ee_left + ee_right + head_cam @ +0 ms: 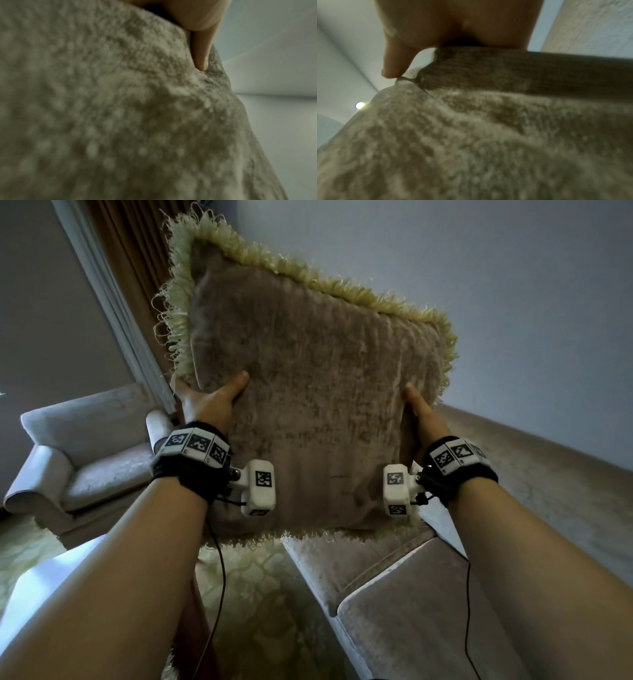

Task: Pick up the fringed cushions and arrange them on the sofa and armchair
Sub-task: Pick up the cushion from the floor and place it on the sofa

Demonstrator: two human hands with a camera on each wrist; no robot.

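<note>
A taupe plush cushion with a pale yellow fringe is held up in the air in front of me, tilted. My left hand grips its left edge, thumb across the front face. My right hand grips the right edge, thumb on the front. Both hands' fingers are hidden behind the cushion. In the left wrist view the cushion fills the frame with my thumb pressed into it. The right wrist view shows the cushion with my thumb at its edge.
A light grey armchair stands at the left, by a brown curtain. The beige sofa runs along the wall at lower right, below the cushion. A patterned pale carpet lies between them. A glossy table edge shows at lower left.
</note>
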